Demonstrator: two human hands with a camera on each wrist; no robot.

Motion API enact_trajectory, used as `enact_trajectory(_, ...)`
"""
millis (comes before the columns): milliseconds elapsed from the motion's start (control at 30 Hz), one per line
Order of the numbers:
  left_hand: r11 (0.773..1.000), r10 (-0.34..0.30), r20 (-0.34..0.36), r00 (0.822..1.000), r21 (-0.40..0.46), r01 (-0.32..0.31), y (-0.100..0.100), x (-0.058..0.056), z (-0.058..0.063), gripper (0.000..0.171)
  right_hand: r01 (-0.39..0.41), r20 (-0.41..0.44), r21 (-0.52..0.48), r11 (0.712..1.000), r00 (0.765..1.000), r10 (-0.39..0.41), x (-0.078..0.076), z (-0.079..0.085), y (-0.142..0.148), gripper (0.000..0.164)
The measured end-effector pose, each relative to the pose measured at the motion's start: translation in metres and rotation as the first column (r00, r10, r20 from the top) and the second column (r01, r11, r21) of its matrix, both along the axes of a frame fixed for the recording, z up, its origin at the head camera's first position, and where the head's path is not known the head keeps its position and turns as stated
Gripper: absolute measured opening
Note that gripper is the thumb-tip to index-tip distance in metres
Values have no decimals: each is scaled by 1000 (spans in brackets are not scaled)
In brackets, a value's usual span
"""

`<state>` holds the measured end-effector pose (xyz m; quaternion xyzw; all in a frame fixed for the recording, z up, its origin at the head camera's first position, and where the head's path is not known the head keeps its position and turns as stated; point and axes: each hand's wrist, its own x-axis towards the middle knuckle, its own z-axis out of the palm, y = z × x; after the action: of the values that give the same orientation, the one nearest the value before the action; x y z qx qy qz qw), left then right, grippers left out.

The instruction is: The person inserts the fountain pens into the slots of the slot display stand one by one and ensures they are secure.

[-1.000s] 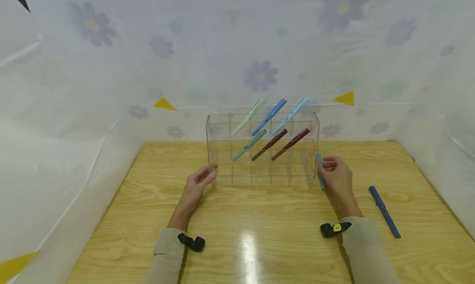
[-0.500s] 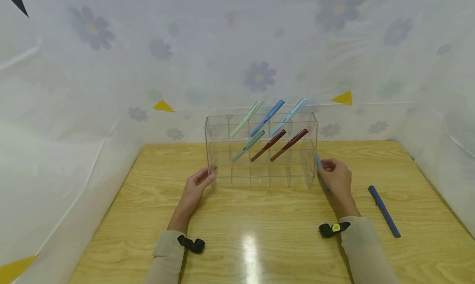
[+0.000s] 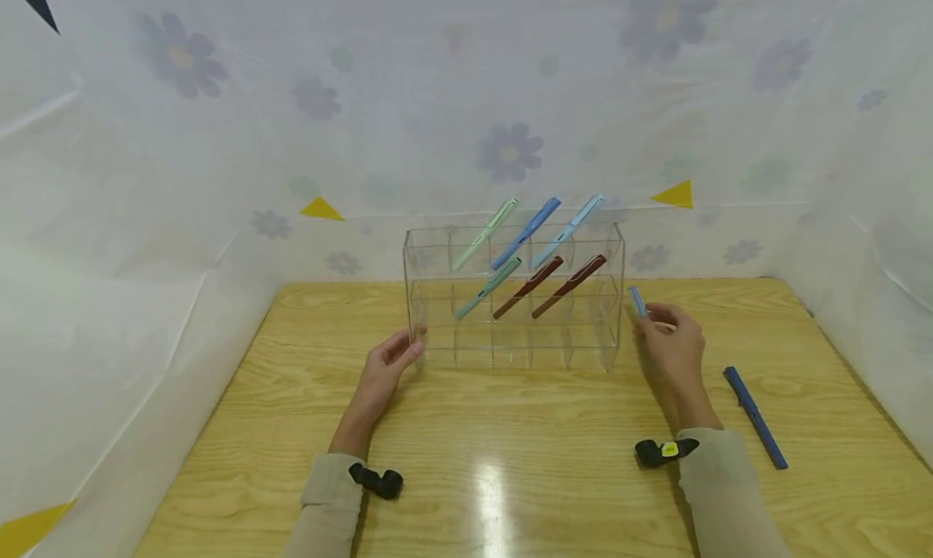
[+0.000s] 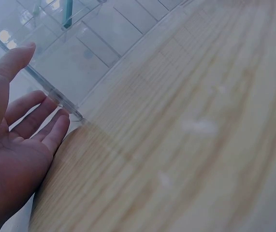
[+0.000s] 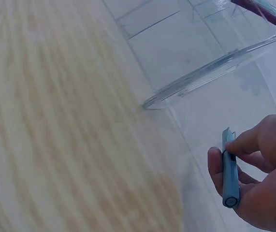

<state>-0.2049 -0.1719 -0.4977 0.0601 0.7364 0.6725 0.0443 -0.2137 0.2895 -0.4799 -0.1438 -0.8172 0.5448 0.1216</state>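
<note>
A clear acrylic pen rack [image 3: 513, 357] stands on the wooden table with several pens leaning in its upper two tiers. My left hand [image 3: 384, 372] holds the rack's left side panel, the thumb on one side and the fingers on the other, as the left wrist view shows. Right of the rack, my right hand [image 3: 674, 351] pinches a light blue pen [image 3: 637, 300] between thumb and fingers. In the right wrist view this pen [image 5: 230, 179] points one end toward the camera, apart from the rack's side panel [image 5: 200, 75]. Fingers cover part of its length.
A dark blue pen [image 3: 756, 417] lies on the table [image 3: 437, 477] right of my right hand. Green, blue and dark red pens, such as the dark red pen [image 3: 568, 287], slant up from the rack. A flowered curtain [image 3: 437, 96] hangs behind the table.
My right hand has moved slightly right, away from the rack, and the light blue pen's upper end has swung away from the rack's side. My left hand stays at the rack.
</note>
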Motion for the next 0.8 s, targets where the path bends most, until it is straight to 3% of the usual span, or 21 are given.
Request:
enact_trajectory(167,1000,-1,3,1000,1,1,0,0,0,49,24,-107,-179,984,993,-44,1,12,-1,34)
enact_trajectory(400,1000,-10,-6,1000,17,10,0,-1,-1,48,9,-204,-406,914,974,-100,2,31,-3,33)
enact_trajectory(533,1000,-12,-11,1000,16,13,0,0,-2,48,-44,-220,-489,871,973,-75,6,43,-4,37)
enact_trajectory(700,1000,-8,-9,1000,12,9,1,1,0,49,-174,-273,-575,799,962,12,14,61,-7,48)
enact_trajectory(800,1000,-6,-3,1000,11,6,1,1,1,50,-219,-295,-575,788,954,50,18,72,-10,50)
